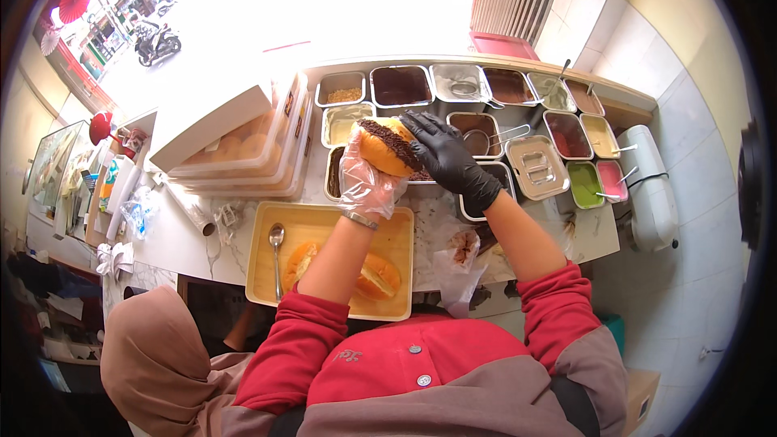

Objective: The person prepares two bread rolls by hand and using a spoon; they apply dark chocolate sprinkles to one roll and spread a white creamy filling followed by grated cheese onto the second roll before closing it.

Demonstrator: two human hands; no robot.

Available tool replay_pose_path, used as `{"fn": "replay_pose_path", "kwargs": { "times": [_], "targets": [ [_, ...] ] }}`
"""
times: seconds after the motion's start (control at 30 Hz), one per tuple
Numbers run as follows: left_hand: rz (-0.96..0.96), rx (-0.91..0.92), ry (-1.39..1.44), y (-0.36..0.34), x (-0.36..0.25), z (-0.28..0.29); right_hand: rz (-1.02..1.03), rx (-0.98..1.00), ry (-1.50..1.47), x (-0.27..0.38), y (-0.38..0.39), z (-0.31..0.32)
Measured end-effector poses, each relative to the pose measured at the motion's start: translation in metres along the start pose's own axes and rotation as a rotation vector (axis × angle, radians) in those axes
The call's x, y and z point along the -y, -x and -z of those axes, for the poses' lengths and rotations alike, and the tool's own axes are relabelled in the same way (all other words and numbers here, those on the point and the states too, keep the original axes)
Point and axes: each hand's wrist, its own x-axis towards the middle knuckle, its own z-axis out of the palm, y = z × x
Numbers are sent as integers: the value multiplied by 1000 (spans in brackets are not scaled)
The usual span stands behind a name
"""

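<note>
A split bun (378,151) with a thick band of dark chocolate sprinkles is held up over the metal containers. My left hand (368,184), in a clear plastic glove, is closed around its left and near side. My right hand (443,155), in a black glove, grips its right side, fingers against the sprinkled edge. What lies under the right palm is hidden. Below my left forearm is a yellow tray (398,226) with a metal spoon (277,244) and cut buns (378,277), partly covered by the arm.
Several metal containers of toppings, including yellow crumbs (345,95), green spread (583,186) and pink spread (612,180), surround the bun. Stacked clear bun boxes (235,154) stand left. A stained plastic bag (460,263) hangs at the counter's front edge. A person in a brown head covering (154,356) is at lower left.
</note>
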Motion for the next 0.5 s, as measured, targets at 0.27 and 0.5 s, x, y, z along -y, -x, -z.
{"fn": "replay_pose_path", "kwargs": {
  "times": [0.27,0.5],
  "targets": [
    [-13,-42,-97,1,11,-5,2,93,-56,13,5,4],
    [-26,-58,-125,-3,8,5,16,56,9,12,1,-1]
  ]
}}
